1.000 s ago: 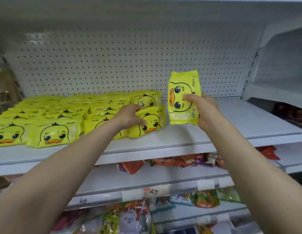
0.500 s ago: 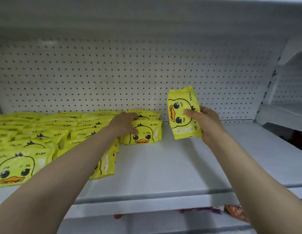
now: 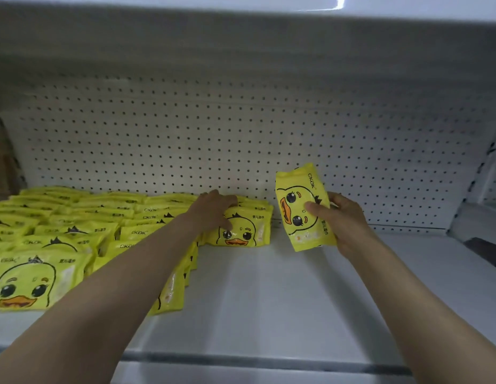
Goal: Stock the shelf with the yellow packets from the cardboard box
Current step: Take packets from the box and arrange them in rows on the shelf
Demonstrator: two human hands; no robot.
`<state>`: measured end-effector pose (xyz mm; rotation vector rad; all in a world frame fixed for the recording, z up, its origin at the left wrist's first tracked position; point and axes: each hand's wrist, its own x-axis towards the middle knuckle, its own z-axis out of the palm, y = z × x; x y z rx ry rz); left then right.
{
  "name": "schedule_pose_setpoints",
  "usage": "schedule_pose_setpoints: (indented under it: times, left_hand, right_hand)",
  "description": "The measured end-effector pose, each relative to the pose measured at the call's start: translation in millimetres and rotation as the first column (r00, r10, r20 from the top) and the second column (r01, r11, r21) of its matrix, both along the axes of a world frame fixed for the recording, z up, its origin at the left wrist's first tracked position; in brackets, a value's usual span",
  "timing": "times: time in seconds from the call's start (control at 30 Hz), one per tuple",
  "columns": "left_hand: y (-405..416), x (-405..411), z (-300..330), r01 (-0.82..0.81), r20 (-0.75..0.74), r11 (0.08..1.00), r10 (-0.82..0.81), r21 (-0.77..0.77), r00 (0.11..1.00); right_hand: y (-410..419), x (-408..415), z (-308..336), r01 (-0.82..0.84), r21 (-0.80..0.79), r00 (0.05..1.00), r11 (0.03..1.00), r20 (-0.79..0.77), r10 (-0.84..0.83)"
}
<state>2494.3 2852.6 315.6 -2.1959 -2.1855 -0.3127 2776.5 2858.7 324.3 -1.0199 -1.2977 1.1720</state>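
Observation:
Several yellow duck-face packets [image 3: 75,231] lie in rows on the left half of the white shelf [image 3: 283,300]. My left hand [image 3: 213,212] rests on the rightmost stack of packets [image 3: 244,231] at the back, fingers spread over its top. My right hand [image 3: 341,220] grips one yellow packet [image 3: 302,206] upright and slightly tilted, just right of that stack and above the shelf. The cardboard box is out of view.
A white pegboard wall [image 3: 241,134] closes the back of the shelf. Another shelf board [image 3: 241,12] hangs overhead. The right half of the shelf shows bare white surface. A neighbouring shelf unit [image 3: 485,217] stands at the far right.
The view has closed in on the shelf and lower shelves dropped out of sight. My left hand pushed the stack back towards the pegboard. The packet in my right hand stays upright.

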Motion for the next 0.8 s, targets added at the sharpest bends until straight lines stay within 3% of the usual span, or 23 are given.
schedule_pose_setpoints:
  times: [0.3, 0.5, 0.63, 0.8]
  left_hand:
    - [-8.1, 3.3, -4.7, -0.022, -0.071, 0.986, 0.034, 0.162, 0.997]
    - [-34.9, -7.7, -5.4, -0.149, 0.035, 0.985, 0.146, 0.086, 0.989]
    - [-66.2, -17.9, -16.6, -0.227, -0.018, 0.974, 0.227, -0.007, 0.974]
    - [-88.1, -26.5, -29.0, -0.199, -0.013, 0.98, 0.199, -0.026, 0.98]
  right_hand:
    - [5.0, -22.0, 1.2, -0.043, 0.024, 0.997, 0.999, 0.066, 0.042]
    - [14.9, -43.8, 5.8, -0.12, 0.039, 0.957, 0.992, 0.269, 0.105]
    - [24.3, -68.3, -3.5, -0.172, 0.076, 0.853, 0.982, 0.509, 0.11]
    - [23.7, -94.2, -10.3, -0.343, 0.067, 0.614, 0.937, 0.771, 0.169]
